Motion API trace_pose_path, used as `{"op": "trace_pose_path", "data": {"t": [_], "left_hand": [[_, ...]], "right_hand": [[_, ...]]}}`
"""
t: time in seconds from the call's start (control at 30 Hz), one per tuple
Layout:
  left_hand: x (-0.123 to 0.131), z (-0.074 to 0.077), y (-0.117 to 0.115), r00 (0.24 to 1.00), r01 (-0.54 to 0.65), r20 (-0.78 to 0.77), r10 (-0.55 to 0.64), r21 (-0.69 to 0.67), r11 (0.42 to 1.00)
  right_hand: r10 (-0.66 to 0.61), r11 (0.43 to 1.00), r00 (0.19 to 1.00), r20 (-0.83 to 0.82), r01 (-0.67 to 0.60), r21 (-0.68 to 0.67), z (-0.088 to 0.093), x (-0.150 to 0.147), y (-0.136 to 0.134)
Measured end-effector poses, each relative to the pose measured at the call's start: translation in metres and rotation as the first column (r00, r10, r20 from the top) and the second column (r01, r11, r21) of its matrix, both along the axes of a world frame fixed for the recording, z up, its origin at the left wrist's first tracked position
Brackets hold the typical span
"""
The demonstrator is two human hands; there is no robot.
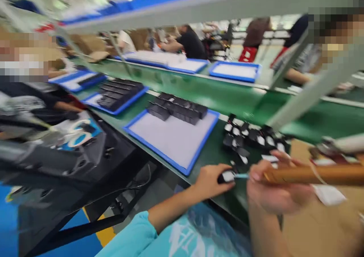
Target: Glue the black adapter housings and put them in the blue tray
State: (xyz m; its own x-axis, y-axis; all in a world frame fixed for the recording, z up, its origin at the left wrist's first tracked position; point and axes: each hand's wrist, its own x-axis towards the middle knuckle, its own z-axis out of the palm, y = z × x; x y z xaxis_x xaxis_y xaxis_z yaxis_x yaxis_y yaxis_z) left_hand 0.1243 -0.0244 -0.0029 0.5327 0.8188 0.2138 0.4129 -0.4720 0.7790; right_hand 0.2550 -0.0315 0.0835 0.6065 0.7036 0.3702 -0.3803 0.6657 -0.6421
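My left hand (pixel 211 181) is closed around a small black part (pixel 226 176) with a white face, low over the green work surface. From the right, my right hand (pixel 280 187) grips a long amber-brown cylindrical tool (pixel 318 173). The tool's thin light-blue tip (pixel 241 176) reaches the black part; whether it touches is blurred. Just beyond my hands lies a cluster of similar black parts with white patches (pixel 237 137). To their left sits a blue-rimmed tray (pixel 173 151), with several black blocky pieces (pixel 178 108) standing along its far side.
Further left, another blue-rimmed tray (pixel 116 111) holds rows of black pieces. Brown cardboard (pixel 309 230) lies under my right forearm. A slanted pale post (pixel 309 80) rises at right, and a shelf beam (pixel 182 12) crosses overhead. Other people are seated at left and across the line.
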Motion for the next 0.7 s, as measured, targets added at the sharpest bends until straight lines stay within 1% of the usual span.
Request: {"op": "trace_pose_path", "data": {"t": [0.03,0.1,0.23,0.33,0.57,0.7], "left_hand": [[0.001,0.001,0.001,1.0,-0.004,0.002,0.004,-0.003,1.0],[0.003,0.0,0.001,1.0,0.0,0.007,0.0,0.003,1.0],[0.007,0.0,-0.005,0.999,0.019,0.049,-0.021,0.041,0.999],[0.01,0.003,-0.008,0.996,0.009,0.087,-0.016,0.087,0.996],[0.017,0.004,-0.009,0.98,-0.022,0.197,-0.013,0.176,0.984],[0.016,0.004,-0.009,0.978,-0.017,0.209,-0.026,0.201,0.979]], "right_hand": [[-0.058,0.998,0.998,0.007,0.058,0.011,-0.003,0.003,-0.01],[-0.107,0.994,0.994,0.024,0.106,0.042,-0.003,0.002,-0.018],[-0.083,0.996,0.996,0.037,0.082,0.027,0.003,-0.005,-0.014],[-0.058,0.998,0.997,0.044,0.057,0.026,0.006,-0.007,-0.014],[-0.022,0.999,0.999,0.038,0.02,0.046,0.004,-0.007,-0.016],[0.006,0.997,0.999,0.048,-0.01,0.073,0.004,-0.007,-0.016]]}}
